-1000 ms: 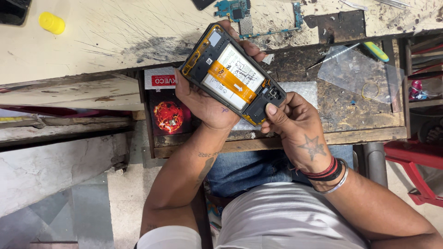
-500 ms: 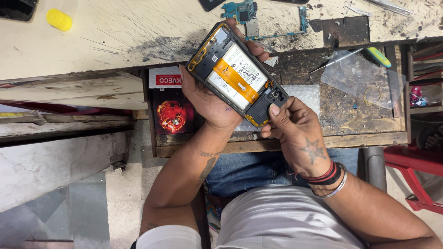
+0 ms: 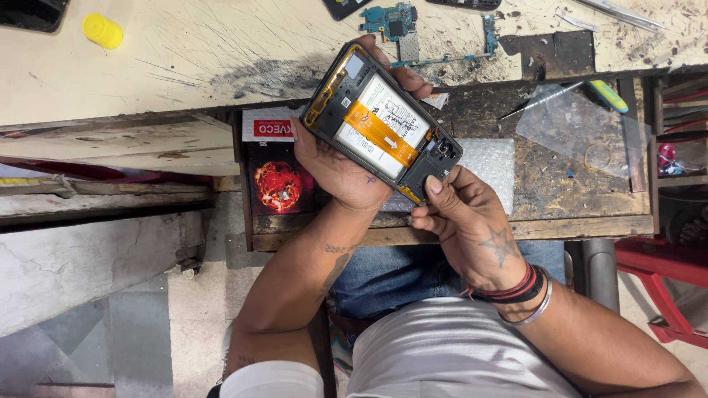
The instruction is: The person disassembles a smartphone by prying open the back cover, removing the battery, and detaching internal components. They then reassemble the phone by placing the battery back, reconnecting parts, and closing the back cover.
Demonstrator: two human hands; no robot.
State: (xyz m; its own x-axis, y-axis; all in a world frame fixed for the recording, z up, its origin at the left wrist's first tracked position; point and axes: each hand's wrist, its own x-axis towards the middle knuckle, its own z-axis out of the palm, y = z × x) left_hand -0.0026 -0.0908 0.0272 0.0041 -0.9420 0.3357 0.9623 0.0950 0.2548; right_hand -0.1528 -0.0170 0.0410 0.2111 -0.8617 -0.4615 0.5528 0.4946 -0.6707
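Holding an opened phone point(image 3: 383, 121) above the front edge of the workbench point(image 3: 184, 51), the left hand point(image 3: 346, 173) grasps its frame from below, while the right hand point(image 3: 464, 221) pinches the lower corner with thumb and fingers. It seems the disassembly step; prying there would need a gentle, steady pull. The white battery with orange flex strip looks smooth, the black frame hard, the bench scratched

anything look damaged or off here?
The phone in the left hand has its back cover off, battery and orange flex cable exposed; the right hand pinches its lower corner. A bare circuit board lies loose on the scorched, scratched bench top.
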